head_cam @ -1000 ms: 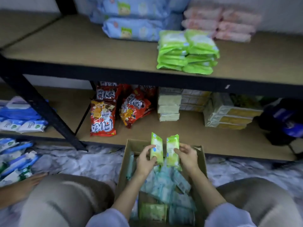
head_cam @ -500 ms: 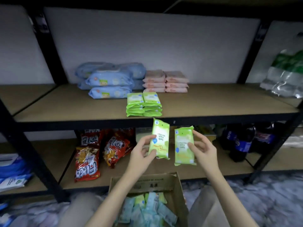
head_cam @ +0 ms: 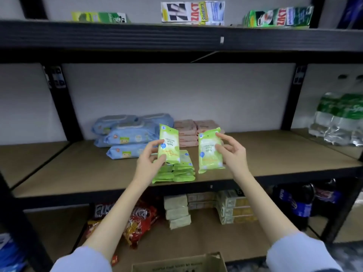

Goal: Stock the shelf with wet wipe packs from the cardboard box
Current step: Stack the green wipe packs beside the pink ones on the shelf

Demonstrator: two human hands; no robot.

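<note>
While both arms reach up over the middle shelf [head_cam: 275, 154], I see each hand holding one green wet wipe pack upright. Left hand [head_cam: 150, 162] pinches the left pack [head_cam: 169, 147] by its lower edge, thumb in front, fingers behind. Right hand [head_cam: 232, 152] grips the right pack [head_cam: 209, 152] along its right side, fingers curled onto the front. Both packs are in the air above the shelf board, apart from each other, printed faces toward me.

Just below the left pack a stack of green packs [head_cam: 176, 171] lies flat near the shelf's front edge, two piles side by side. Behind it, blue wipe packs [head_cam: 127, 137] stacked on the left, pink packs [head_cam: 186, 132] stacked to their right, against the back wall.

Cardboard box [head_cam: 178, 264] sits at the bottom edge of view between my sleeves; only its top flap shows, I cannot see its contents.

Lower shelf holds red snack bags [head_cam: 137, 222], pale boxes [head_cam: 176, 213] and dark bottles [head_cam: 300, 205]. Top shelf carries cartons [head_cam: 193, 12]. Wrapped bottles [head_cam: 337, 122] sit far right.
</note>
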